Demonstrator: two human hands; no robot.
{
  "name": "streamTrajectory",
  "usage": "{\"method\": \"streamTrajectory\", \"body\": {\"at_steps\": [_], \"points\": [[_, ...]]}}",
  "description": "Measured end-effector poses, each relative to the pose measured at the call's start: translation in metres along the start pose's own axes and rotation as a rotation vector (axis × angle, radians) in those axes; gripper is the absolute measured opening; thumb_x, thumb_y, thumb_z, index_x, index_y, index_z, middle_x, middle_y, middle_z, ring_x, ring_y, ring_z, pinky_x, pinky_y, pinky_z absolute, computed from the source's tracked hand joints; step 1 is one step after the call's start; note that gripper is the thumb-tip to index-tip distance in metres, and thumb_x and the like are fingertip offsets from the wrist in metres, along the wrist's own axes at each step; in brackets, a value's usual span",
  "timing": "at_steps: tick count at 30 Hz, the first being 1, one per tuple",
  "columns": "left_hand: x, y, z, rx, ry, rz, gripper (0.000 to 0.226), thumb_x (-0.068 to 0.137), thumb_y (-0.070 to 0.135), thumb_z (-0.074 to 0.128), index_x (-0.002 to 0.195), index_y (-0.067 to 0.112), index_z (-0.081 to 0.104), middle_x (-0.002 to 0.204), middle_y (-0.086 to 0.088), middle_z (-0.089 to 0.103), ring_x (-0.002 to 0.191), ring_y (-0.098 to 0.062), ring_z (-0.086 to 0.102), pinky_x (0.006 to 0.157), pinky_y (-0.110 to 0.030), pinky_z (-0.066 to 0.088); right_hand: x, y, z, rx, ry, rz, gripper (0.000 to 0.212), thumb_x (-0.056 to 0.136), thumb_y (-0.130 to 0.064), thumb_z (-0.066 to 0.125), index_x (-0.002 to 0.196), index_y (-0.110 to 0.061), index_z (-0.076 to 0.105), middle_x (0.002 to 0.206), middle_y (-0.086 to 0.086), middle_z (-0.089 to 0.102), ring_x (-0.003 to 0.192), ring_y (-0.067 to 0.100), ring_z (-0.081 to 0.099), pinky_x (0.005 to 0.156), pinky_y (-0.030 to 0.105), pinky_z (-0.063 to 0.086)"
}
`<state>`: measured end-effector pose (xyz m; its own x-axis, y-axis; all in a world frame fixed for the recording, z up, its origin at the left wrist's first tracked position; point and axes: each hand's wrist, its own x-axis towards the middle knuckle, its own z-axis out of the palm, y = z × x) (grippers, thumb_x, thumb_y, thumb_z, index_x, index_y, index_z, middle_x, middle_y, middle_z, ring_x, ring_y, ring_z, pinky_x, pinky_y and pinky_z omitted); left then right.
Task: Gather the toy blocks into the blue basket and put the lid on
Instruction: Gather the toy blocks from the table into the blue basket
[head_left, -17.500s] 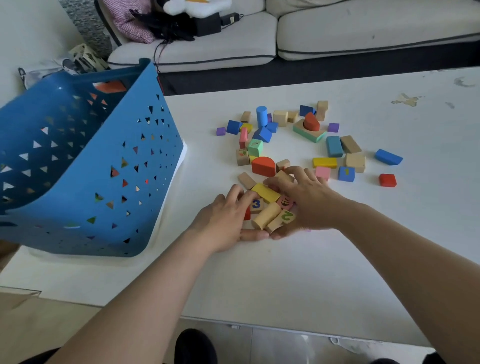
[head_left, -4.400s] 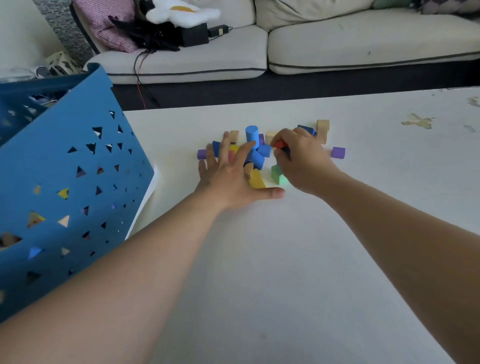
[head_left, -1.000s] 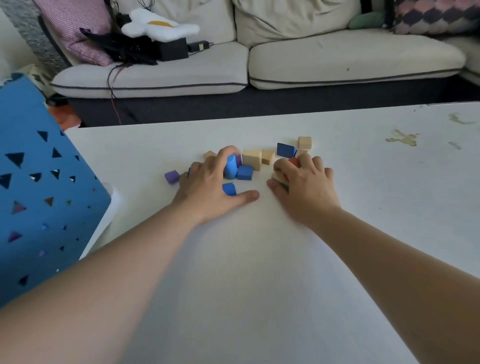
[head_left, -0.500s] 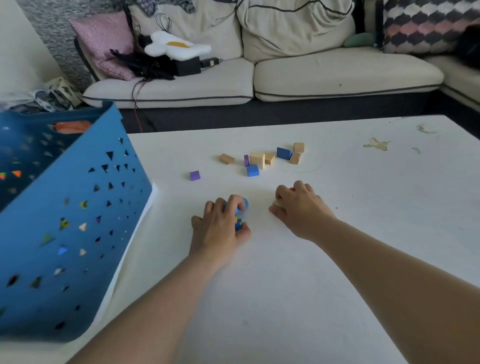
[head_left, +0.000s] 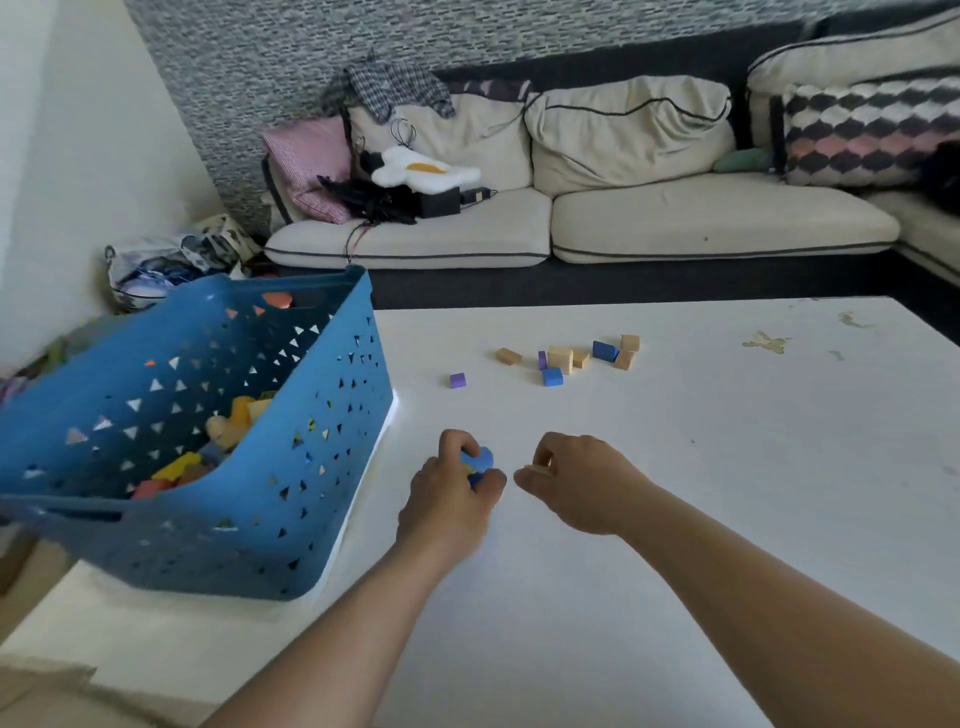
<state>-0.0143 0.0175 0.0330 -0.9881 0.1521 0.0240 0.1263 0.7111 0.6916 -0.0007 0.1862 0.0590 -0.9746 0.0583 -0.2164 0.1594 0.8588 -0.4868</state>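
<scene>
The left hand (head_left: 449, 493) curls round blue blocks (head_left: 480, 458) on the counter (head_left: 727, 467); the right hand (head_left: 576, 483) pinches a tan block (head_left: 537, 469). The blue basket (head_left: 311, 493), part-filled, sits at nine o'clock of the hands; loose blocks (head_left: 563, 358) lie at twelve.

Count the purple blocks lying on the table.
2. A lone purple cube sits nearest the blue basket; a second purple block is beside a tan block farther right. Others may be hidden.
</scene>
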Motion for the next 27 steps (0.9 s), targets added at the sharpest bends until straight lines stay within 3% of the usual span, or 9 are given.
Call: {"method": "streamTrajectory", "body": {"at_steps": [4, 7, 11, 14, 18, 20, 21, 24, 27], "points": [[-0.013, 0.032, -0.048, -0.111, 0.199, 0.106, 0.019, 0.096, 0.031, 0.052, 0.105, 0.035, 0.036, 0.088, 0.003, 0.054, 0.078, -0.022, 0.05, 0.063, -0.035, 0.039, -0.019, -0.044, -0.021, 0.129, 0.073, -0.113, 0.033, 0.095, -0.054, 0.05, 0.102, -0.023, 0.059, 0.087, -0.004, 0.061, 0.072, 0.009, 0.052, 0.055, 0.024, 0.037], [-0.017, 0.052, -0.091, -0.204, 0.312, 0.216, 0.02, 0.095, 0.027, 0.054, 0.105, 0.032, 0.037, 0.071, 0.008, 0.049, 0.059, -0.009, 0.045, 0.054, -0.027, 0.033, -0.025, -0.091, -0.035, 0.319, 0.184, -0.205, 0.023, 0.093, -0.048, 0.051, 0.097, -0.027, 0.06, 0.076, -0.008, 0.06, 0.059, 0.007, 0.05, 0.049, 0.021, 0.035], [-0.012, 0.054, -0.175, -0.282, 0.498, 0.284, 0.019, 0.091, 0.034, 0.054, 0.105, 0.034, 0.041, 0.062, 0.008, 0.052, 0.049, -0.005, 0.047, 0.044, -0.015, 0.036, -0.017, -0.163, -0.047, 0.588, 0.293, -0.347, 0.025, 0.092, -0.053, 0.054, 0.09, -0.029, 0.063, 0.067, -0.012, 0.06, 0.058, 0.005, 0.053, 0.054, 0.03, 0.045], [-0.007, 0.024, -0.23, -0.287, 0.707, 0.218, 0.019, 0.087, 0.041, 0.049, 0.102, 0.039, 0.039, 0.067, 0.005, 0.056, 0.052, -0.008, 0.05, 0.053, -0.029, 0.041, -0.007, -0.21, -0.045, 0.639, 0.292, -0.459, 0.03, 0.092, -0.056, 0.055, 0.086, -0.027, 0.063, 0.053, -0.019, 0.049, 0.049, 0.001, 0.046, 0.055, 0.025, 0.038], [0.001, -0.027, -0.252, -0.331, 0.699, -0.015, 0.02, 0.086, 0.045, 0.048, 0.104, 0.039, 0.041, 0.062, 0.013, 0.061, 0.044, -0.001, 0.048, 0.054, -0.034, 0.041, 0.016, -0.258, -0.03, 0.579, 0.25, -0.537, 0.033, 0.094, -0.056, 0.053, 0.092, -0.025, 0.064, 0.049, -0.02, 0.048, 0.047, -0.001, 0.045, 0.055, 0.023, 0.035], [0.003, -0.046, -0.254, -0.279, 0.642, -0.106, 0.016, 0.085, 0.049, 0.047, 0.099, 0.043, 0.044, 0.067, 0.013, 0.064, 0.056, -0.002, 0.057, 0.058, -0.036, 0.045, 0.027, -0.274, -0.02, 0.55, 0.212, -0.559, 0.034, 0.096, -0.055, 0.052, 0.094, -0.023, 0.063, 0.049, -0.02, 0.048, 0.046, -0.001, 0.044, 0.054, 0.023, 0.034], [0.004, -0.052, -0.254, -0.24, 0.608, -0.141, 0.012, 0.085, 0.053, 0.047, 0.095, 0.046, 0.046, 0.075, 0.011, 0.065, 0.072, -0.01, 0.063, 0.065, -0.038, 0.049, 0.031, -0.279, -0.017, 0.529, 0.203, -0.564, 0.034, 0.097, -0.054, 0.051, 0.095, -0.023, 0.063, 0.052, -0.018, 0.05, 0.048, 0.0, 0.046, 0.055, 0.023, 0.035], [0.005, -0.062, -0.259, -0.153, 0.546, -0.227, 0.023, 0.086, 0.07, 0.042, 0.088, 0.049, 0.05, 0.108, 0.001, 0.062, 0.109, -0.032, 0.055, 0.094, -0.053, 0.048, 0.041, -0.285, -0.009, 0.439, 0.222, -0.549, 0.034, 0.099, -0.052, 0.045, 0.098, -0.026, 0.068, 0.066, -0.012, 0.059, 0.061, 0.005, 0.055, 0.057, 0.025, 0.041], [0.008, -0.061, -0.266, -0.127, 0.608, -0.25, 0.032, 0.085, 0.074, 0.037, 0.091, 0.049, 0.057, 0.119, -0.002, 0.059, 0.116, -0.035, 0.052, 0.099, -0.055, 0.045, 0.049, -0.276, -0.008, 0.451, 0.255, -0.524, 0.04, 0.1, -0.05, 0.043, 0.101, -0.02, 0.071, 0.061, -0.01, 0.06, 0.053, 0.004, 0.057, 0.049, 0.022, 0.041]]}}
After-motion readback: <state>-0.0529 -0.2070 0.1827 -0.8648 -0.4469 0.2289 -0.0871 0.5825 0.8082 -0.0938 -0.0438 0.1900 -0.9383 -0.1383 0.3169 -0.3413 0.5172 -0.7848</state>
